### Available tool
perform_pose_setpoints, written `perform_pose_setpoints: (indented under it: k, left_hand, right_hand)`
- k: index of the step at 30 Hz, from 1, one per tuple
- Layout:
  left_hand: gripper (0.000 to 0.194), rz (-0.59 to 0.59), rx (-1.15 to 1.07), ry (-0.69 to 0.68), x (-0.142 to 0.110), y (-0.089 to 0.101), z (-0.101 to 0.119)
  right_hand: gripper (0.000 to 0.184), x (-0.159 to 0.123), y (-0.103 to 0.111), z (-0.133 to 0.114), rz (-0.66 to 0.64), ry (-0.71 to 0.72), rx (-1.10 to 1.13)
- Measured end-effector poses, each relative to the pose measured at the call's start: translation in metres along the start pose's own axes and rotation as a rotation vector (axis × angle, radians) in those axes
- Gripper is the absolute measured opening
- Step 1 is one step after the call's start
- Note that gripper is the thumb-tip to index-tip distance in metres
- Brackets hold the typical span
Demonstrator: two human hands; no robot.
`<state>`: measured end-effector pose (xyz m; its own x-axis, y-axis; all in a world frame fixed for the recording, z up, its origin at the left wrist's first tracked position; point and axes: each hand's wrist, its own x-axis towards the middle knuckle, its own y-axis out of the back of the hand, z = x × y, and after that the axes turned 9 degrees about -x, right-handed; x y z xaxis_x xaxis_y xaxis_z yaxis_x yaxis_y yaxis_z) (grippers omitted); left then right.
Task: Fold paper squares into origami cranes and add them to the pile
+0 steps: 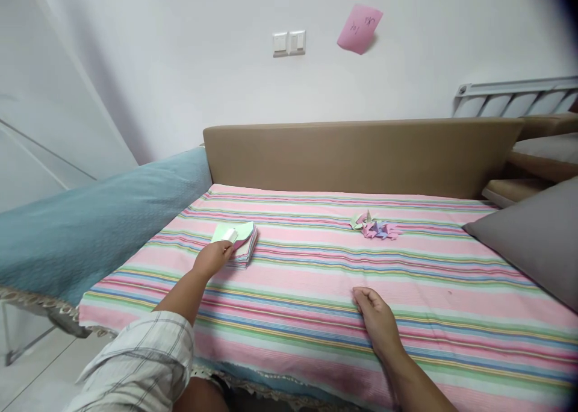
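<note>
At the left of the striped cloth lies a stack of coloured paper [247,252], with a light green sheet [245,230] on top. My left hand [213,258] pinches the near edge of that sheet, whose right side bends upward and bares some pink below. A small white block-like thing [230,235] rests on the green paper just beyond my fingertips; its kind is unclear. My right hand [376,315] is loosely curled above the cloth, with nothing visible in it. Beyond it sits a cluster of small folded paper pieces [374,226] in pink, purple and pale green.
Pink striped cloth [307,279] covers the seat, with a brown backrest [361,156] behind. A blue-covered armrest [112,213] bounds the left, and a grey cushion [537,237] the right. On the wall are switches [289,43] and a pink note [360,28].
</note>
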<state>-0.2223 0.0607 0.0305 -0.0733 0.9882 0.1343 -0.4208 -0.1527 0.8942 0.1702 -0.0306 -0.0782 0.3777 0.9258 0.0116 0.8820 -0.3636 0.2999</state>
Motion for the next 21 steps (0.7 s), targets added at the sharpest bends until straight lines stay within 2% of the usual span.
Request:
perform_pose_setpoints:
  k: [3, 9, 14, 16, 21]
  left_hand:
    - [0.029, 0.047, -0.064, 0.057, 0.002, -0.004, -0.005]
    - [0.045, 0.133, -0.141, 0.129, 0.004, -0.004, -0.015]
    - [0.037, 0.232, -0.065, 0.106, 0.004, -0.006, -0.003]
    - [0.04, 0.274, -0.033, 0.076, 0.006, -0.01, 0.004]
    - [0.039, 0.202, -0.062, 0.088, 0.014, -0.023, 0.007]
  right_hand:
    - [0.038, 0.001, 0.0, 0.004, -0.069, 0.013, 0.018]
    - [0.037, 0.001, 0.0, 0.003, -0.072, 0.006, 0.03]
    - [0.036, 0.002, -0.001, 0.004, -0.086, 0.024, 0.031]
    - [0.036, 0.002, -0.001, 0.004, -0.083, 0.026, 0.035]
    - [0.037, 0.001, 0.0, 0.0, -0.071, 0.027, 0.031]
